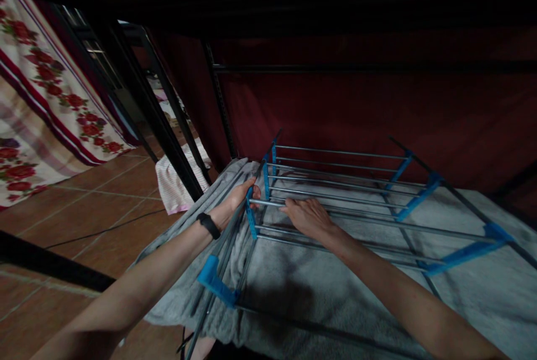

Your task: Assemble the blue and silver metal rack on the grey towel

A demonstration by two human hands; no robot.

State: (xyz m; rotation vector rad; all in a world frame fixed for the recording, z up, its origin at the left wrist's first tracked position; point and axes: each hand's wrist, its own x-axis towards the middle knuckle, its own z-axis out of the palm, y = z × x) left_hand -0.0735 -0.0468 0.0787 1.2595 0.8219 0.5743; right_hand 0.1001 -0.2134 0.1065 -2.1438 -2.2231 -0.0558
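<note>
A rack of thin metal rods (377,225) with blue plastic brackets lies across a grey blanket. My left hand (243,194) is closed on the rack's left side, at the upper end of a blue bracket (251,220); part of its fingers is hidden behind the frame. Just to the right, my right hand (306,215) wraps round one metal rod near the end that meets this bracket. Another blue corner piece (218,283) sits at the near left of the rack. A black band (208,225) circles my left wrist.
The grey blanket (335,309) covers the surface under the rack. Dark metal posts (161,108) stand at the left, and a dark red cloth (335,108) hangs behind. A floral curtain (54,91), a striped cloth (172,181) and a cable (104,230) are by the tiled floor.
</note>
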